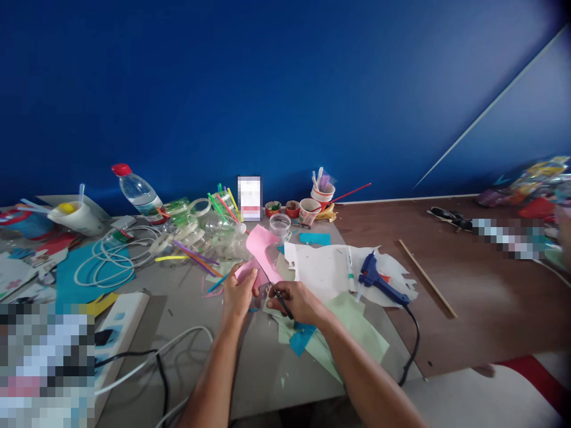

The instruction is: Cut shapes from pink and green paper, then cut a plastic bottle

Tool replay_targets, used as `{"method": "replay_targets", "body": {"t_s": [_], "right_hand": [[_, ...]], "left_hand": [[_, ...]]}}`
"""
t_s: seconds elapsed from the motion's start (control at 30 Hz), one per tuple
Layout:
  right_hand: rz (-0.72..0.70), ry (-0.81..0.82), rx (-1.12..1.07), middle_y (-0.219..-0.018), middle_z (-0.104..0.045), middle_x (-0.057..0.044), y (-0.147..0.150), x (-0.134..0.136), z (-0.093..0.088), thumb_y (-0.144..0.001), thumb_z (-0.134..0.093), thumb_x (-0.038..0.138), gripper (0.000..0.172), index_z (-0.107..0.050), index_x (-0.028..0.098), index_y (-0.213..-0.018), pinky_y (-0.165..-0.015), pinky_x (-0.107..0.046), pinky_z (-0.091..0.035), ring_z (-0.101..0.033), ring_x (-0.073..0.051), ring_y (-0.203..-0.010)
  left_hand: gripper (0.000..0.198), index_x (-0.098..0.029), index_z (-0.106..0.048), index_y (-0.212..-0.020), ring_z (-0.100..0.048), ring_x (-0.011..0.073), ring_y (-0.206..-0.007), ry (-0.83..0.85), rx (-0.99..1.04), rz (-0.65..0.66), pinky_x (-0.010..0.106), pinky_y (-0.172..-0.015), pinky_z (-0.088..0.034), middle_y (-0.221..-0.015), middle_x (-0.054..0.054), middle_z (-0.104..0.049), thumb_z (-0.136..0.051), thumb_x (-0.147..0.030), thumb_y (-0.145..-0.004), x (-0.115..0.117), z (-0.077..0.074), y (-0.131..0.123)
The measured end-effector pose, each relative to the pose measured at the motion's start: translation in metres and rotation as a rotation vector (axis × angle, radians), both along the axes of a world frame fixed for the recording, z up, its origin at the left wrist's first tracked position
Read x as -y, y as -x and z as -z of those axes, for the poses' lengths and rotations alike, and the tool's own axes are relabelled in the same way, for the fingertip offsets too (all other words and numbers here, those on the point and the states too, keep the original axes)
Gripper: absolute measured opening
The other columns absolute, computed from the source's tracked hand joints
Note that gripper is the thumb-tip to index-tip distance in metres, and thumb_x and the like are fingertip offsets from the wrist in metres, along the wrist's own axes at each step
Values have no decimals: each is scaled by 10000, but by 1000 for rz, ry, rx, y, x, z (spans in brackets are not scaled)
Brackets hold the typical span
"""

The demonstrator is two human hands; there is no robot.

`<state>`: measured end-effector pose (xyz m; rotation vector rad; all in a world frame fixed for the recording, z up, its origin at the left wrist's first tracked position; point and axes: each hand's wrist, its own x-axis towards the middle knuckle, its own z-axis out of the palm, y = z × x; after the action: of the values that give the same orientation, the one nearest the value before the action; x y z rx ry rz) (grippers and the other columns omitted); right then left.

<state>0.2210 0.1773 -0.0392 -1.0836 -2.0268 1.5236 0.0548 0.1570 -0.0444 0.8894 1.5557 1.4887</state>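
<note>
Pink is the colour in hand: the pink paper point(263, 249) stands curled above the near-centre of the grey table point(250, 380). Its lower edge is pinched in the left hand point(238, 294), thumb over fingers, closed on the sheet. The right hand point(298, 302), just to its right, is curled shut around a dark tool point(281, 303), slim and probably small scissors. The blades are too small to resolve; the tip lies at the paper's lower right edge. Risk 1: the left fingertips sit very near the tool tip, so a slip along the edge could nick them. Risk 2: the sheet is held at one end only and its far end flops free, so it may buckle or tear, and any line worked into it could wander. Risk 3: the free end leans toward a clear plastic cup point(280, 226) just beyond, and a tug could knock it. Risk 4: a blue glue gun point(379, 280) lies on white paper point(321, 270) near the right forearm, its black cord point(413, 345) trailing off the near edge. An elbow catching the cord could drag the gun; whether it is hot cannot be told. Risk 5: loose green paper point(357, 336) under the right wrist could slide.
</note>
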Motion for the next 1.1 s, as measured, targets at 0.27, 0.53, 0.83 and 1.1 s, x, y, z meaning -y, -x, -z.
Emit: {"method": "replay_targets", "body": {"t_s": [0.27, 0.53, 0.83, 1.1], "right_hand": [[11, -30, 24, -519, -499, 43, 0, -1, 1, -788, -647, 398, 253, -648, 146, -789, -477, -202, -297, -426, -86, -507], [15, -34, 34, -510, -488, 44, -2, -2, -3, -788, -653, 434, 288, -648, 147, -761, -487, -206, -303, -414, -85, -505], [20, -2, 12, -515, -479, 44, -3, -2, -6, -775, -664, 448, 304, -622, 153, -717, -469, -200, -300, -415, -81, -497], [-37, 214, -304, -554, -499, 36, -9, -3, -15, -717, -668, 622, 514, -622, 133, -870, -476, -209, -353, -467, -90, -493]], "left_hand": [[265, -150, -611, -883, -435, 100, -338, 24, -25, 4, 194, -394, -320, -369, -59, -491, -655, -358, -726, 2, -12, -3], [254, -153, -616, -869, -439, 99, -342, 15, -48, 11, 198, -391, -332, -392, -54, -504, -653, -368, -739, 0, -5, -1], [248, -164, -630, -824, -426, 89, -338, 14, 5, -6, 196, -382, -322, -387, -62, -491, -693, -368, -698, 1, -7, -1], [328, -160, -612, -818, -455, 76, -394, -77, 315, -76, 200, -397, -368, -498, -66, -532, -750, -413, -662, -1, -5, -4]]}}
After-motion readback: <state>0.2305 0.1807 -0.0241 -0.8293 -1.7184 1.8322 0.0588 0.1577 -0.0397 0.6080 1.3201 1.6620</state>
